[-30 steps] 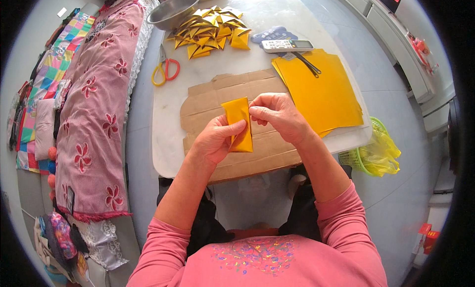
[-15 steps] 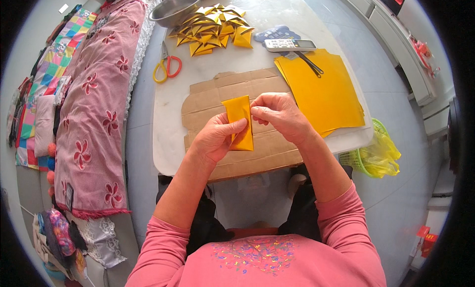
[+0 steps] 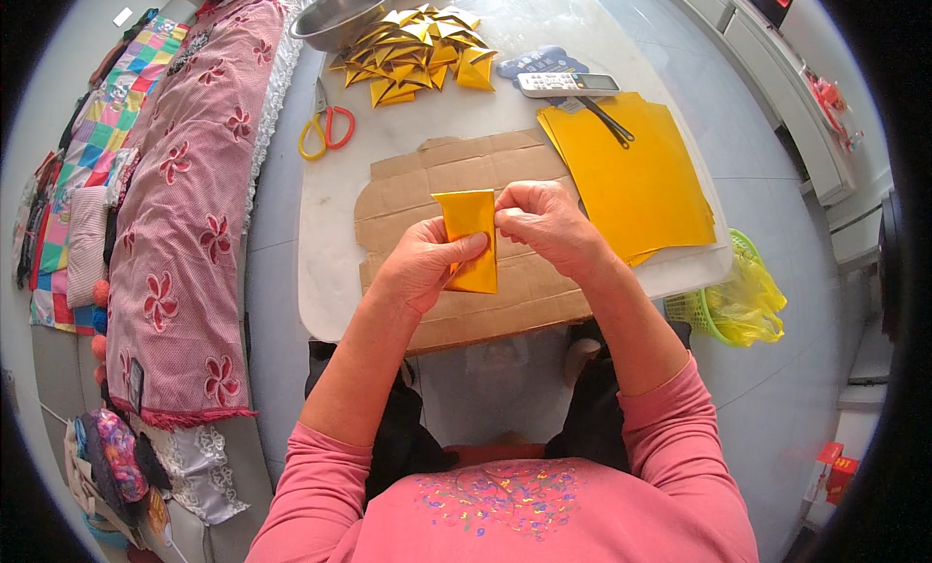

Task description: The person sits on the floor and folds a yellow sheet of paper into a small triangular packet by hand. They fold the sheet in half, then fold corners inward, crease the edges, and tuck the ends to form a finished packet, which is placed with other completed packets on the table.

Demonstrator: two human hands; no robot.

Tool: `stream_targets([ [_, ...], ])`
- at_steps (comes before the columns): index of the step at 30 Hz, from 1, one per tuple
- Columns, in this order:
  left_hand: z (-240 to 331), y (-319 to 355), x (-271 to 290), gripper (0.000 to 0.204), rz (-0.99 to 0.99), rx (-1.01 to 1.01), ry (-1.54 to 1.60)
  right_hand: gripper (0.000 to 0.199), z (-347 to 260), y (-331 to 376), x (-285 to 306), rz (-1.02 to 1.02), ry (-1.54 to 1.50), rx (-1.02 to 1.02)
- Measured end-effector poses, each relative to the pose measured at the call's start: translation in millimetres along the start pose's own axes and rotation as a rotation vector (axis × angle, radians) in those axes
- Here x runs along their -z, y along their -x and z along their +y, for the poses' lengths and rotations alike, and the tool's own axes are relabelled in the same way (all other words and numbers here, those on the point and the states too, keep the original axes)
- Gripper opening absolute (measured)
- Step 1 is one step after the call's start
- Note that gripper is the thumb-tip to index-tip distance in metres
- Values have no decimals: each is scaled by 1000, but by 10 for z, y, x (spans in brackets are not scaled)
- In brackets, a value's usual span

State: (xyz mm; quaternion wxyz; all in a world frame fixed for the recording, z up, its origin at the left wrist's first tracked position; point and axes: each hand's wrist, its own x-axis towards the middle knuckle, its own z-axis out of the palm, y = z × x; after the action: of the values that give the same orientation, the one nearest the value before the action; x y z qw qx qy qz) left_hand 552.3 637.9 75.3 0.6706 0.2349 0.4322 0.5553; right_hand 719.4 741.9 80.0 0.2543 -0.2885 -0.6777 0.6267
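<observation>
A folded gold paper strip (image 3: 469, 235) is held upright over a flat brown cardboard sheet (image 3: 417, 184) on a small white table (image 3: 330, 272). My left hand (image 3: 419, 264) grips its left edge with the thumb across the front. My right hand (image 3: 544, 225) pinches its upper right edge. A stack of gold paper sheets (image 3: 631, 175) lies to the right. A heap of folded gold paper pieces (image 3: 413, 53) sits at the far side.
Orange-handled scissors (image 3: 325, 126) lie at the table's left. A metal bowl (image 3: 340, 15), a white remote (image 3: 568, 83) and a dark pen (image 3: 610, 121) are at the back. A pink flowered cloth (image 3: 184, 214) covers the sofa on the left. A green basket with yellow bag (image 3: 733, 301) stands right.
Both hands keep hold of the gold strip; the fingers have shifted slightly along its edges. The view has tilted a little.
</observation>
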Motion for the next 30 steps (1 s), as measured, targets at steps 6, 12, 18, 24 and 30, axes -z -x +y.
stream_targets([
  [6, 0, -1, 26, 25, 44, 42, -62, 19, -85, -1, -20, 15, 151, 0],
  [12, -5, -14, 24, 25, 19, 26, -61, 15, -34, -10, 59, -87, 130, -43],
  [18, 40, 15, -9, 27, 46, 36, -100, 37, -133, 27, 55, -29, -81, -110],
  [24, -25, 8, -23, 28, 4, 42, -143, 32, -72, -3, -7, 34, 33, 23],
  [30, -28, 15, -46, 29, -18, 51, -108, 29, -88, 19, -34, 72, -13, 12],
])
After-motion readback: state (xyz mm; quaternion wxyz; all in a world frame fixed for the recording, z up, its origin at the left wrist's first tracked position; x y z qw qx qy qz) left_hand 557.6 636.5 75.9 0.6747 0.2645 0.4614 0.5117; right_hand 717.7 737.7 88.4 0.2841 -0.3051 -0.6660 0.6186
